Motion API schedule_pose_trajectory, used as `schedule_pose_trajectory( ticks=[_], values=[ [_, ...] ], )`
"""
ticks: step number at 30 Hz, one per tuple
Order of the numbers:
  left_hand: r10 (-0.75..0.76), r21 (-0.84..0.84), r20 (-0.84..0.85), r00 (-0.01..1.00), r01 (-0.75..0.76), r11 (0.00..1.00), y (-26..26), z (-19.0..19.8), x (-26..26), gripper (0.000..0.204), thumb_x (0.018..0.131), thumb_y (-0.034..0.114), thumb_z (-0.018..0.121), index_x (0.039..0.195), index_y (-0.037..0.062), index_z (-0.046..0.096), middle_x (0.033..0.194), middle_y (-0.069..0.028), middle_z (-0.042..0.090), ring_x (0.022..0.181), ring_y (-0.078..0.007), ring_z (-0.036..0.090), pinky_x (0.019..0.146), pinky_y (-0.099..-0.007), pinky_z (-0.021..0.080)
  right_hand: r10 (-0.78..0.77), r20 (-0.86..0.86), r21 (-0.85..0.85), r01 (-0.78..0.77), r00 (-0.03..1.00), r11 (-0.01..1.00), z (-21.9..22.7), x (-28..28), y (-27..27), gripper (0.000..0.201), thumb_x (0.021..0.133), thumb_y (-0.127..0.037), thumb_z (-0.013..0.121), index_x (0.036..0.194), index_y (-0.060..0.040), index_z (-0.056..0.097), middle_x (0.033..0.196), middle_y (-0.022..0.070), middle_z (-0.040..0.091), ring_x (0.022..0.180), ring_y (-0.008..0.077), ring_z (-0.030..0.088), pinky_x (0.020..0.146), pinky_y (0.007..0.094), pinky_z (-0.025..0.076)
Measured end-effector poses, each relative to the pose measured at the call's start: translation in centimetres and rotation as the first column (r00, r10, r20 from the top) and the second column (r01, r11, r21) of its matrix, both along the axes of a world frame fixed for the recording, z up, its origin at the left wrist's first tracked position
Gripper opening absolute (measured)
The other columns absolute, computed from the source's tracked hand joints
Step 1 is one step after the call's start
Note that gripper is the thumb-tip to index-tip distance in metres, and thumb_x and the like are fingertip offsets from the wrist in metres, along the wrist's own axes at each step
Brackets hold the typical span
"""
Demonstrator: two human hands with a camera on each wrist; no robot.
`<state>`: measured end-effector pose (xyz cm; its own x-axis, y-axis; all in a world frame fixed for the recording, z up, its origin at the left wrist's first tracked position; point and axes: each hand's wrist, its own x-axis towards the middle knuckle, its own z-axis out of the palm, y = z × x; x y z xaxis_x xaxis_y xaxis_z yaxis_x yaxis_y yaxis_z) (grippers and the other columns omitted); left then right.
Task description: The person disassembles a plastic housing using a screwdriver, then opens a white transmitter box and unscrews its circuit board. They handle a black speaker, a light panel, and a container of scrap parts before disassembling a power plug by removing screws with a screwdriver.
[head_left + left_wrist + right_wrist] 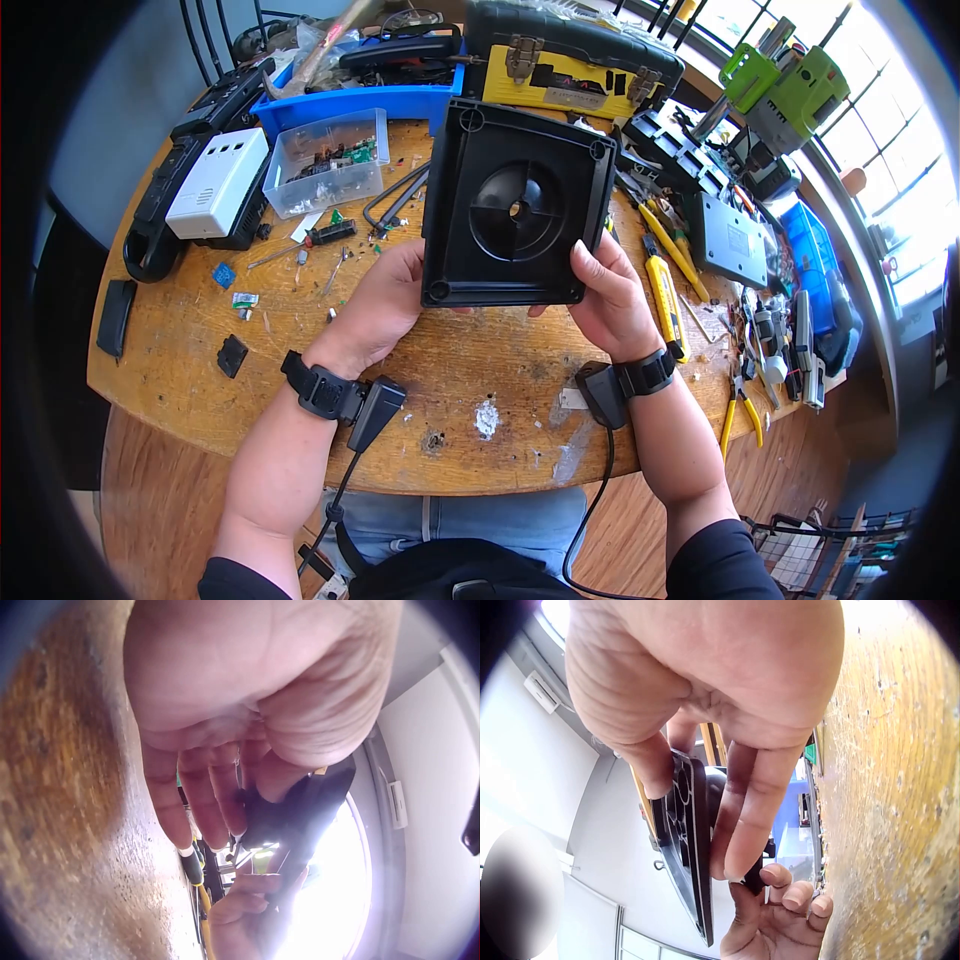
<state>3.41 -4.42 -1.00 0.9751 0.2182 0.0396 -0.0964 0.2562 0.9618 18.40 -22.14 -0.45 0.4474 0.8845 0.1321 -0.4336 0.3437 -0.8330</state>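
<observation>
A black square plastic housing (515, 205) is held up over the table, its hollow side facing the head camera. It has a raised rim, screw holes at the corners and a round dished recess with a small hole in the centre. At its lower left edge my left hand (385, 295) grips it, most fingers hidden behind. My right hand (618, 300) holds the lower right corner, thumb on the front rim and fingers behind. From the right wrist view, the housing (688, 851) shows edge-on between thumb and fingers. It is a dark shape (300, 814) in the left wrist view.
The worn wooden table (390, 440) carries a clear bin of small parts (325, 165), a white device (218, 185) and a blue crate (410, 105). Behind stands a yellow-black toolbox (560, 85). Pliers (742, 410), a yellow cutter (665, 300) and a green drill (800, 100) are on the right.
</observation>
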Motion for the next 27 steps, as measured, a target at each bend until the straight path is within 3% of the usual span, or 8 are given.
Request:
schedule_pose_trajectory(
  ticks=[1,5,7,13,17,19,27],
  values=[
    [-0.008,0.005,0.008,1.000,0.008,1.000,0.1,-0.1,0.0,0.020,0.084,0.004,0.064,0.103,0.0020,0.062,0.094,-0.0031,0.065,0.083,-0.0077,0.060,0.073,-0.0229,0.049,-0.005,-0.008,-0.009,0.005,1.000,1.000,0.0,0.0,0.0,0.031,0.094,-0.014,0.048,0.124,-0.0048,0.045,0.112,0.0101,0.058,0.093,0.0201,0.063,0.065,0.0366,0.057],
    [0.015,-0.037,0.005,1.000,-0.015,0.999,0.5,-0.9,0.0,0.018,0.089,0.010,0.058,0.104,0.0016,0.062,0.094,-0.0024,0.065,0.083,-0.0066,0.059,0.072,-0.0219,0.048,0.001,-0.020,-0.025,-0.002,1.000,1.000,0.1,0.0,-0.1,0.032,0.094,-0.014,0.048,0.125,-0.0044,0.045,0.112,0.0103,0.058,0.093,0.0195,0.062,0.065,0.0363,0.057],
    [0.100,-0.139,0.003,0.995,-0.098,0.985,0.3,-0.5,0.0,0.020,0.093,0.016,0.052,0.103,0.0016,0.062,0.093,-0.0015,0.064,0.081,-0.0056,0.059,0.072,-0.0206,0.046,0.016,-0.016,-0.029,-0.016,1.000,0.999,0.3,-0.1,-0.1,0.032,0.094,-0.014,0.049,0.125,-0.0042,0.045,0.111,0.0100,0.059,0.092,0.0190,0.062,0.065,0.0359,0.057],
    [0.177,-0.247,0.083,0.981,-0.152,0.957,0.5,-0.1,-0.3,0.019,0.092,0.013,0.051,0.103,0.0020,0.061,0.092,-0.0019,0.064,0.081,-0.0064,0.060,0.073,-0.0200,0.047,0.048,0.012,-0.058,-0.047,0.999,0.997,0.5,-0.2,0.1,0.033,0.093,-0.014,0.051,0.123,-0.0033,0.047,0.106,0.0080,0.061,0.092,0.0167,0.062,0.066,0.0346,0.057],
    [0.152,-0.260,0.112,0.982,-0.118,0.958,0.8,0.0,-0.2,0.019,0.092,0.011,0.050,0.104,0.0014,0.061,0.093,-0.0021,0.064,0.082,-0.0066,0.060,0.074,-0.0199,0.048,0.043,0.029,-0.072,-0.041,0.999,0.997,0.5,-0.2,0.1,0.033,0.092,-0.014,0.053,0.123,-0.0029,0.048,0.106,0.0075,0.061,0.092,0.0160,0.062,0.067,0.0342,0.057],
    [0.216,-0.254,0.095,0.972,-0.186,0.949,0.4,0.3,-0.2,0.020,0.091,0.011,0.050,0.106,0.0010,0.060,0.095,-0.0022,0.064,0.083,-0.0064,0.060,0.074,-0.0193,0.049,0.035,0.031,-0.072,-0.033,0.999,0.997,0.5,-0.3,0.1,0.034,0.092,-0.014,0.054,0.123,-0.0028,0.048,0.107,0.0075,0.061,0.093,0.0160,0.061,0.068,0.0340,0.057],
    [0.242,-0.242,0.084,0.967,-0.216,0.946,0.4,0.4,-0.2,0.022,0.092,0.011,0.050,0.109,0.0005,0.059,0.097,-0.0034,0.064,0.083,-0.0065,0.061,0.073,-0.0194,0.050,0.063,0.047,-0.086,-0.059,0.997,0.995,0.5,-0.2,0.0,0.036,0.090,-0.015,0.056,0.124,-0.0031,0.048,0.111,0.0069,0.059,0.096,0.0146,0.060,0.071,0.0330,0.056]
  ],
)
